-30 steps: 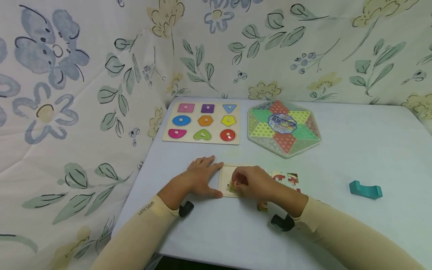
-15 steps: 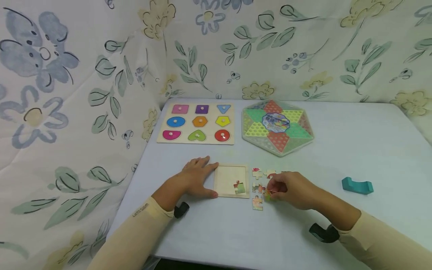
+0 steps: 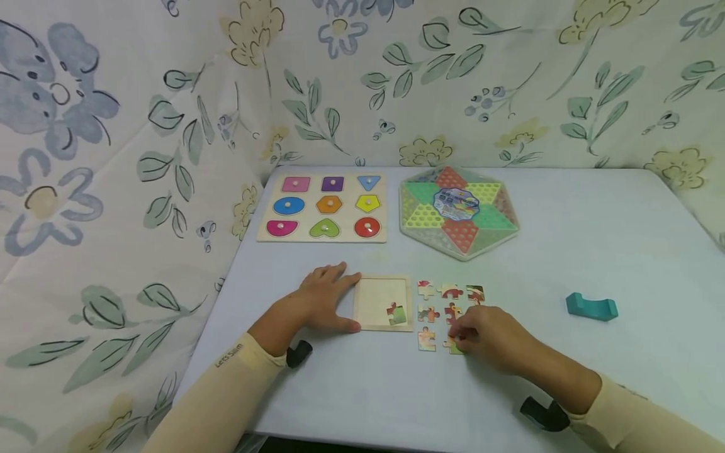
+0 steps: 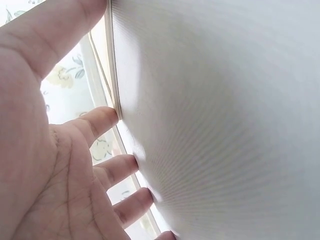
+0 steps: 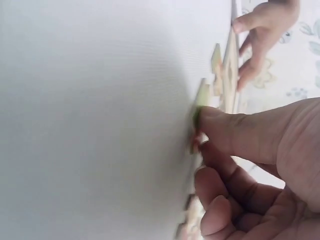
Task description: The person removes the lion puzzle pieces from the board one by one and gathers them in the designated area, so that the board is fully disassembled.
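Observation:
My left hand (image 3: pixel 328 299) lies with fingers spread at the left side of a shallow wooden puzzle tray (image 3: pixel 370 292). Its thumb and index finger touch the tray's edge, also seen in the left wrist view. One green and red jigsaw piece (image 3: pixel 397 314) lies in the tray's lower right part. To the right, loose jigsaw pieces (image 3: pixel 427 338) lie in rows on the table. Thumb and index finger of my right hand (image 3: pixel 489 336) pinch a green-edged jigsaw piece (image 5: pixel 201 97) in the bottom row. The hand partly covers the pieces on the right.
Behind the tray lie a shape-peg board (image 3: pixel 321 207) and a hexagonal Chinese checkers board (image 3: pixel 460 212). A teal curved block (image 3: pixel 591 307) sits on the right of the white table (image 3: pixel 566 239). Floral cloth (image 3: pixel 317 75) hangs behind and at the left.
My right hand has moved from over the tray rightward to the loose pieces, then slightly nearer with a piece. My left hand stays at the tray. The head view has shifted slightly.

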Available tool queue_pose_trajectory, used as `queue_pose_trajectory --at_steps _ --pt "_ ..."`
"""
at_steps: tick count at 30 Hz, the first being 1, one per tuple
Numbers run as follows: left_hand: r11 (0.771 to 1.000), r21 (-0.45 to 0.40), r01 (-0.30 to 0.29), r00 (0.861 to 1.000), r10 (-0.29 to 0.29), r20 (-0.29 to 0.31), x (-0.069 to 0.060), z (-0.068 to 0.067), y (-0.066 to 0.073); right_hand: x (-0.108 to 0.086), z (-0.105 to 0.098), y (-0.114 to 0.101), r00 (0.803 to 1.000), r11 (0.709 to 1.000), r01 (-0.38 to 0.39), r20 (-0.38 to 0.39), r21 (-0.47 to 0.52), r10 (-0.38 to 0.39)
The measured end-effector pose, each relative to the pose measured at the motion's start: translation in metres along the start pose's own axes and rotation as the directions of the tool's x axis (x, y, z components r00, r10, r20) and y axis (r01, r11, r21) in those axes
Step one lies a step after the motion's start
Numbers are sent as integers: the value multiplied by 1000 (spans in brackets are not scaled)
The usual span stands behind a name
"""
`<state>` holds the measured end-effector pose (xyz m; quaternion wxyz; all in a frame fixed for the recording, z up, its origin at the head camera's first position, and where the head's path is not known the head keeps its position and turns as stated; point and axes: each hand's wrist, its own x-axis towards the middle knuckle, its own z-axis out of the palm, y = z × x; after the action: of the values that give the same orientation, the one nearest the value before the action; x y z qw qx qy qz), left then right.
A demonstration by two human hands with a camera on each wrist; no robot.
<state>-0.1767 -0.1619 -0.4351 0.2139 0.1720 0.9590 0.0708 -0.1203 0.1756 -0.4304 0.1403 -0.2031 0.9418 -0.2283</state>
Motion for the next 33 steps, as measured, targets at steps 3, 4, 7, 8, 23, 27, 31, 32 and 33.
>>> queue_pose_trajectory --at_steps 3,4,7,8,23,27,31,32,33 --pt "1000 1 -1 1000 1 -5 1 1 -1 6 -4 -5 1000 1000 6 -17 -10 -7" --pt "1000 1 -2 1000 2 -8 1 1 -1 10 -5 -7 999 1000 23 -30 -11 -23" --pt "1000 5 -6 1000 6 -12 3 2 -1 22 -5 -17 994 996 86 -67 -22 -88" --pt "1000 6 -6 1000 7 -11 3 3 -1 27 -3 -21 992 994 104 -68 -26 -106" --pt "999 -22 -23 1000 24 16 8 3 6 79 22 -51 997 995 66 43 -73 -63" --pt "1000 -16 -19 1000 20 15 7 1 6 80 23 -53 999 999 39 30 -34 -38" --pt "1000 -5 -12 1000 12 18 6 1 6 77 21 -53 999 998 32 10 55 -33" --pt "1000 -4 -10 1000 10 19 6 2 6 76 19 -52 999 996 39 1 79 -40" --pt "1000 -5 -8 1000 8 19 6 2 6 75 18 -50 999 994 54 -9 100 -53"
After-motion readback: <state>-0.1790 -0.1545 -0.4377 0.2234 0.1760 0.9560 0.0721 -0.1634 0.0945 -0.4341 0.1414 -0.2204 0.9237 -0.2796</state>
